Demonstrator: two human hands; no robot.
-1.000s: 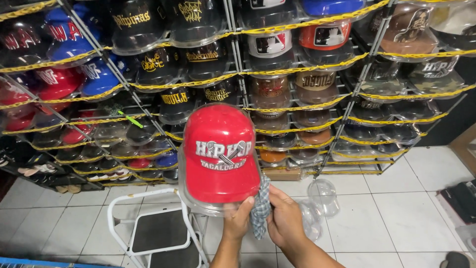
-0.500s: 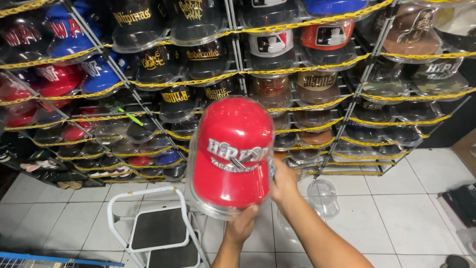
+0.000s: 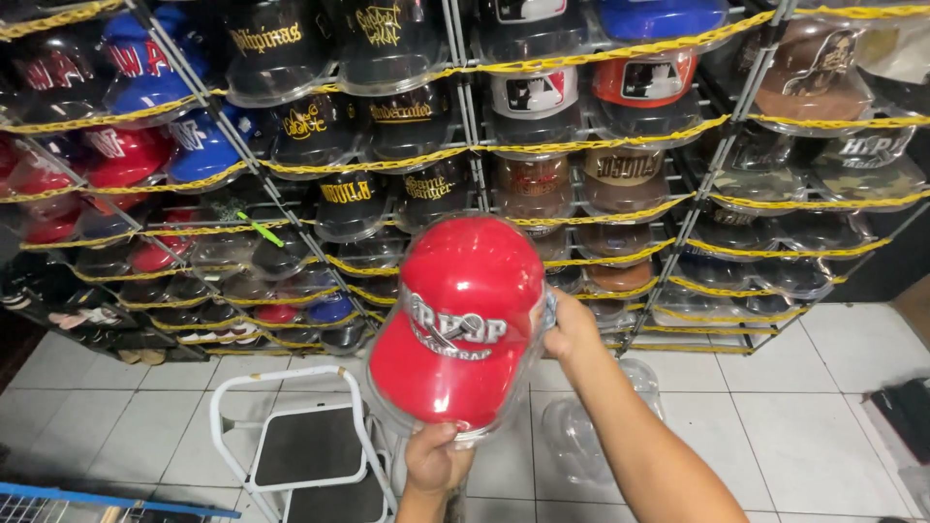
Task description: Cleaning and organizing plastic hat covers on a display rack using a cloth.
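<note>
A: Where was the red cap (image 3: 463,320) relative to the hands?

B: It sat in a clear case (image 3: 528,373), held in front of the shelves (image 3: 581,145). The left hand (image 3: 436,460) gripped the case from below, at the brim end; the right hand (image 3: 572,329) pressed its right side.

A: How did it lie?

B: Crown up, brim down, long axis tilted, left hand nearer the camera
</note>
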